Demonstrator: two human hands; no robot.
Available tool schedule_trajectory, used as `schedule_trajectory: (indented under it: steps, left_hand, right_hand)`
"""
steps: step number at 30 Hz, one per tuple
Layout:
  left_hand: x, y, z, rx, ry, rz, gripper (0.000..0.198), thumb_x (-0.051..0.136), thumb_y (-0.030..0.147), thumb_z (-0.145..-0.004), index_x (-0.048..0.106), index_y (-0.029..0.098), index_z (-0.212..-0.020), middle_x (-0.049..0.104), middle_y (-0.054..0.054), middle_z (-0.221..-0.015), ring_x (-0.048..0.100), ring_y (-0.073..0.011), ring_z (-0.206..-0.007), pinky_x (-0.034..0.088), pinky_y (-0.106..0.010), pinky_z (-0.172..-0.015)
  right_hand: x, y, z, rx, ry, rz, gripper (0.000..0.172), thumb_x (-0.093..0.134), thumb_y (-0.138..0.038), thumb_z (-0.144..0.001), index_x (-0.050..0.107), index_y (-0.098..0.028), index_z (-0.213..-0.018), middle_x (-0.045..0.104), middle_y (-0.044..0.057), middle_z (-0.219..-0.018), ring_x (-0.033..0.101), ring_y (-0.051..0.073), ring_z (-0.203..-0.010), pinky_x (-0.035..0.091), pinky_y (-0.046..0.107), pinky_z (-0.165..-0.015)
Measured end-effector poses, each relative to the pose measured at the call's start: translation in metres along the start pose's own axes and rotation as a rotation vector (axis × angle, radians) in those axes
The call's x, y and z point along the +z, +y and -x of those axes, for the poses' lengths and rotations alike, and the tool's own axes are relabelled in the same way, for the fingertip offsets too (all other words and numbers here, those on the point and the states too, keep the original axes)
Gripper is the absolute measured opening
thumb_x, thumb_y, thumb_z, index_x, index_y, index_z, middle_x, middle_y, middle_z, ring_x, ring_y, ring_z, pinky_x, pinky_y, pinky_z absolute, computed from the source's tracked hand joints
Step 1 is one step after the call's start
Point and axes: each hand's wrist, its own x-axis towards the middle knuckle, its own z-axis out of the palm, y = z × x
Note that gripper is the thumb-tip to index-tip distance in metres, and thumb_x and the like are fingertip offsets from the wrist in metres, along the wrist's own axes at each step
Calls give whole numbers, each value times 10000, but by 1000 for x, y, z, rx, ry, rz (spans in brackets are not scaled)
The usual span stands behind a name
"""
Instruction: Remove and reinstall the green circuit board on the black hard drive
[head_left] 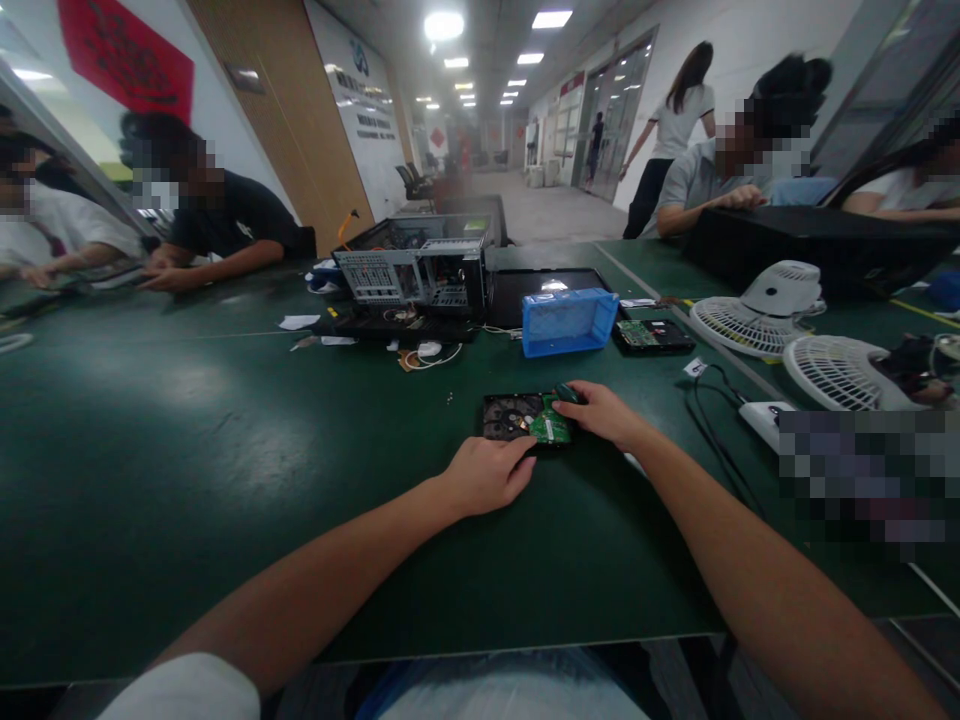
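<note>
A hard drive [510,415] lies flat on the green table, its green circuit board [553,428] facing up at the right end. My left hand [491,472] grips the near edge of the drive, with fingertips at the board. At the drive's far right corner, my right hand [598,412] is closed round a dark-handled tool [568,393]; its tip cannot be made out. A few tiny pale pieces, perhaps screws [450,398], lie on the table left of the drive.
Behind the drive stand a blue plastic bin [566,325], an open computer case [412,270] and another drive [654,336]. White fan parts [750,310], a power strip [765,415] and a black cable [712,440] lie to the right. Other people sit along both sides.
</note>
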Motion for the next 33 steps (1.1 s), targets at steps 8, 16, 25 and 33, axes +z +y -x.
schedule_trajectory:
  steps: [8,16,25,33]
  left_hand:
    - [-2,0,-1,16,2,17,412,433,374,-1016,606,172,-1332,772,-70,-1045,738,-213,-816,599,-359,-713]
    - [1,-1,2,80,82,39,379,444,348,-1012,644,177,-1286,782,-72,-998,745,-193,-787,593,-329,-697]
    - [-19,-85,4,-174,492,-29,335,476,365,-984,696,167,-1143,751,-67,-913,676,-151,-729,533,-276,-718]
    - [-26,-164,9,-509,298,-91,296,492,356,-949,731,187,-995,700,-69,-963,630,-205,-860,495,-320,-803]
  right_hand:
    - [-1,2,0,-31,-12,15,341,734,-483,-790,686,-191,-961,657,5,-769,547,151,-658,415,261,-574]
    - [-1,0,0,-6,-6,15,326,738,-467,-794,695,-192,-964,656,-3,-755,541,145,-644,412,255,-561]
    - [-1,0,-1,59,32,-43,395,773,-489,-778,693,-194,-1030,685,33,-850,572,149,-674,427,248,-551]
    - [0,4,-4,71,58,-48,386,736,-499,-812,689,-180,-1025,602,8,-753,490,120,-604,384,236,-507]
